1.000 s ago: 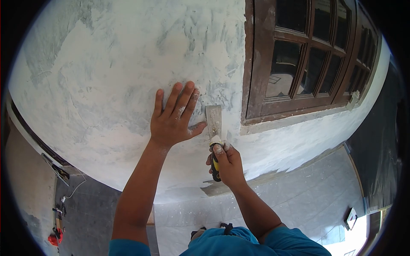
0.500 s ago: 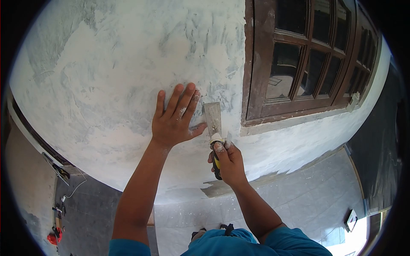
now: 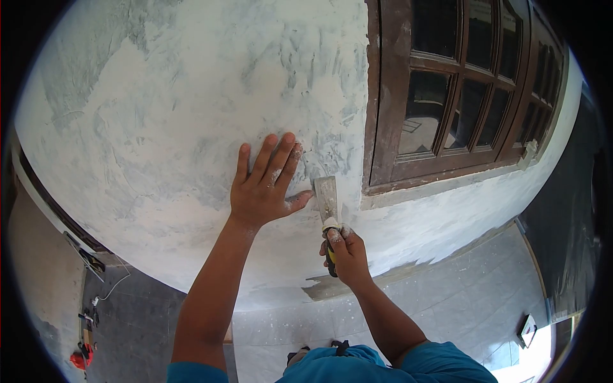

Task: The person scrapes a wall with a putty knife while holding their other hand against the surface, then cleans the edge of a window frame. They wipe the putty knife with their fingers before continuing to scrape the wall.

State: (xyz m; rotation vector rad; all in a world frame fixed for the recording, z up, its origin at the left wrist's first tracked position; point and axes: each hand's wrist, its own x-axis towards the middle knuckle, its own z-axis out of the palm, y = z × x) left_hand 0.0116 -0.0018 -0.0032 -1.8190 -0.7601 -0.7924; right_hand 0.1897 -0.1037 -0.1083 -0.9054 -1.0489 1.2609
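Observation:
My right hand (image 3: pixel 348 256) grips a putty knife (image 3: pixel 327 199) by its black and yellow handle, blade pointing up against the wall. White filler clings to the base of the blade and to my fingers. Flat on the wall, with fingers spread, lies my left hand (image 3: pixel 263 186), just left of the blade. Its thumb and index finger carry white smears. The wall (image 3: pixel 172 115) is coated in patchy white filler with grey streaks showing through.
A brown wooden window (image 3: pixel 440 96) with glass panes sits in the wall at upper right. Grey tiles (image 3: pixel 447 293) cover the floor below. Several items, one a red object (image 3: pixel 82 357), lie at lower left. A dark panel (image 3: pixel 562 223) stands at far right.
The putty knife and my right hand have moved down the wall and slightly right. My left hand stays spread on the wall, shifting only slightly in view.

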